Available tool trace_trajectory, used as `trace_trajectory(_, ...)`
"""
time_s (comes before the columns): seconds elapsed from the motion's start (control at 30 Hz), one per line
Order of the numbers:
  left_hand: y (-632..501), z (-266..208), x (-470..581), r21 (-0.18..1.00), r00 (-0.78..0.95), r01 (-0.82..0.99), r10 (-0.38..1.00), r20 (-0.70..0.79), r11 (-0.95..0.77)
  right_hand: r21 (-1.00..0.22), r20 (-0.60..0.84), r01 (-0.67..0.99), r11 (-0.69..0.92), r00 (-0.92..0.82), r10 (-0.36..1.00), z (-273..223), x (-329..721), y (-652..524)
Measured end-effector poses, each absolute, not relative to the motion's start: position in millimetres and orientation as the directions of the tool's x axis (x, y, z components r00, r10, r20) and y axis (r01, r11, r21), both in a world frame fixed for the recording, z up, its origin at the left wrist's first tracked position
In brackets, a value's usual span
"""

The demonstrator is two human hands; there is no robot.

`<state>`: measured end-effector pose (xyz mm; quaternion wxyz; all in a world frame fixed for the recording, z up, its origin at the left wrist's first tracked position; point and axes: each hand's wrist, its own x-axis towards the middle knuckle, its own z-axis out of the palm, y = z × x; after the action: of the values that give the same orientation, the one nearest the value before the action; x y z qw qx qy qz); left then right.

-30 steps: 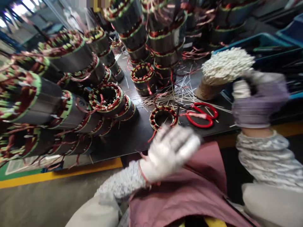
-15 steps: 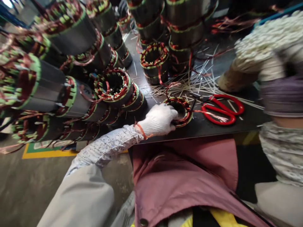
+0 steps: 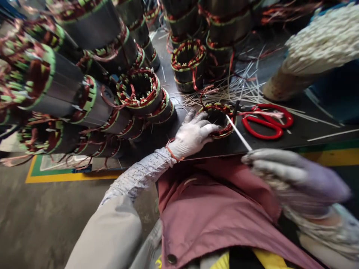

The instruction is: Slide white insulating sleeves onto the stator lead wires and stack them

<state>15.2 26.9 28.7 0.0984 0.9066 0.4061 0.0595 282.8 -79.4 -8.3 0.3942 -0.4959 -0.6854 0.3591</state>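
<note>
My left hand (image 3: pixel 193 136), in a white knit glove, grips the near left rim of a motor stator (image 3: pixel 228 129) standing at the table's front edge. Its fingers lie over the red-brown copper windings. From the right, my gloved right hand (image 3: pixel 291 173) pinches a thin, straight white strip (image 3: pixel 239 133). The strip's far tip is at the right part of the stator's opening; whether it touches the windings I cannot tell. Red-handled scissors (image 3: pixel 263 125) lie just right of the stator, with their blades partly hidden behind it. My right hand is slightly blurred.
Stacked stators (image 3: pixel 98 101) crowd the left side, and more stacks (image 3: pixel 228 30) stand at the back. Loose white strips (image 3: pixel 241 91) are strewn behind the scissors. A thick bundle of white strips (image 3: pixel 322 37) leans at the right. Copper wires (image 3: pixel 288 13) lie at the far back.
My right hand has come away from the white bundle, moving down and left, and now holds a white strip at the stator. My left hand has stayed on the stator, its fingers more spread.
</note>
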Motion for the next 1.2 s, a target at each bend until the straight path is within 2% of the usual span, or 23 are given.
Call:
trace_trajectory(0.1,28.6,28.7,28.7,0.217,0.632,0.745,0.771,0.076,-0.631,-0.855,0.298,0.375,0.358,-0.21,0.931,-11.1,270.0,-106.2)
trace_trajectory(0.23,33.0,32.7,37.9,0.248,0.639,0.742,0.769,0.022,-0.623,-0.862,0.393,0.295,0.411,-0.121,0.911,-5.7,263.8,-122.2)
trace_trajectory(0.4,34.5,33.6,41.8,0.298,0.595,0.762,0.803,0.029,-0.575,-0.894,0.379,0.218,0.391,-0.095,0.92,-7.3,256.7,-119.3)
trace_trajectory(0.57,38.2,35.0,43.6,0.302,0.608,0.758,0.794,-0.008,-0.577,-0.912,0.347,0.223,0.345,-0.034,0.937,-15.8,250.8,-116.1)
trace_trajectory(0.73,34.1,34.3,42.6,0.317,0.594,0.767,0.804,-0.022,-0.558,-0.911,0.373,0.188,0.368,-0.01,0.928,-28.5,238.3,-88.7)
trace_trajectory(0.93,22.9,35.7,44.0,0.259,0.535,0.817,0.844,-0.01,-0.515,-0.886,0.439,0.176,0.428,0.029,0.898,-21.8,241.4,-77.5)
trace_trajectory(1.07,28.8,36.2,43.2,0.239,0.579,0.798,0.814,-0.052,-0.553,-0.914,0.367,0.195,0.357,0.016,0.93,-18.7,255.8,-110.8)
trace_trajectory(1.2,33.3,34.2,40.6,0.269,0.596,0.776,0.802,-0.018,-0.571,-0.926,0.325,0.209,0.314,0.017,0.946,-27.5,255.6,-125.1)
